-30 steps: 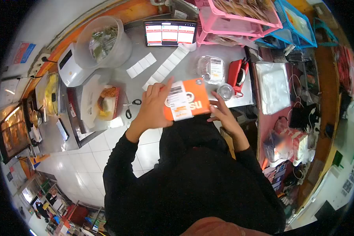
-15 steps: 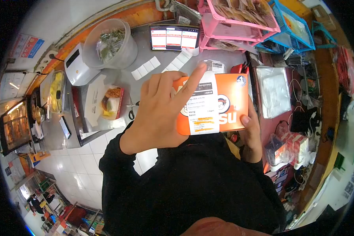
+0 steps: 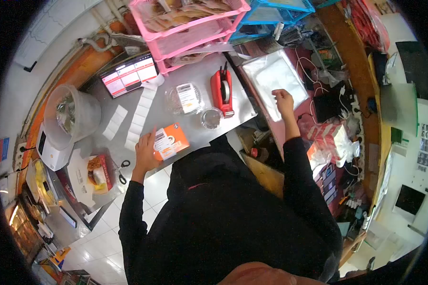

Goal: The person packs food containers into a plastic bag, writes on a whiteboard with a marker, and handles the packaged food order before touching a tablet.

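An orange cardboard box [image 3: 179, 137] with a white printed label [image 3: 164, 144] is at the front edge of the metal counter. My left hand [image 3: 145, 151] grips its left end, fingers along that side. Over to the right, my right hand [image 3: 284, 100] is above a stack of clear plastic bags [image 3: 266, 71]. Its fingers are slightly bent and apart, with nothing visible in them. Between the hands are a red tape dispenser [image 3: 218, 90], a small round clear tub [image 3: 210, 118] and a larger clear container [image 3: 188, 98] with a label.
A tablet [image 3: 130, 75] stands at the back beside strips of white labels [image 3: 140, 114]. Pink stacked trays [image 3: 190, 38] rise behind. Leftward are a clear bucket [image 3: 73, 114], an open food box [image 3: 96, 175] and scissors [image 3: 123, 172]. Cables [image 3: 314, 71] lie beyond the bags.
The orange box has gone from up close before me down to the counter, left hand still on it. My right hand has let go of it and moved right over the plastic bags.
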A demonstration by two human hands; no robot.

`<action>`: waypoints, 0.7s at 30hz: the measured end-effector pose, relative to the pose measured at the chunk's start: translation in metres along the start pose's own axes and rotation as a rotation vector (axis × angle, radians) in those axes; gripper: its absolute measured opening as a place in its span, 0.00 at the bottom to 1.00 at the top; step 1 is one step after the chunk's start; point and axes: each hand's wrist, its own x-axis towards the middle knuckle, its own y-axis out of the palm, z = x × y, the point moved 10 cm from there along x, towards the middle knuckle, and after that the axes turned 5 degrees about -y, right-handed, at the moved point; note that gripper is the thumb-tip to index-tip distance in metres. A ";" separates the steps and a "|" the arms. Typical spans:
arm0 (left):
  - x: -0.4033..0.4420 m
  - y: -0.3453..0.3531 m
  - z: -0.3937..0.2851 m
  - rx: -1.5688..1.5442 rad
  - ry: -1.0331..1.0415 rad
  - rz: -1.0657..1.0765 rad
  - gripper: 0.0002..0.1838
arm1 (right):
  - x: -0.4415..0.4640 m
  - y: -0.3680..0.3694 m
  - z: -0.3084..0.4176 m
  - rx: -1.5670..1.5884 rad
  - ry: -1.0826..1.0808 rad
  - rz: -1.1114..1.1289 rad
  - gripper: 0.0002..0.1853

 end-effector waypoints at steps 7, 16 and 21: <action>-0.024 0.016 0.011 0.180 -0.347 -0.042 0.74 | 0.090 0.030 -0.119 -0.705 -0.164 0.380 0.06; -0.071 -0.008 -0.054 0.001 -0.486 -0.637 0.51 | 0.079 0.028 -0.113 -0.582 -0.264 0.227 0.10; -0.084 0.007 -0.064 -0.150 -0.496 -0.853 0.40 | 0.070 0.032 -0.109 -0.559 -0.251 0.337 0.19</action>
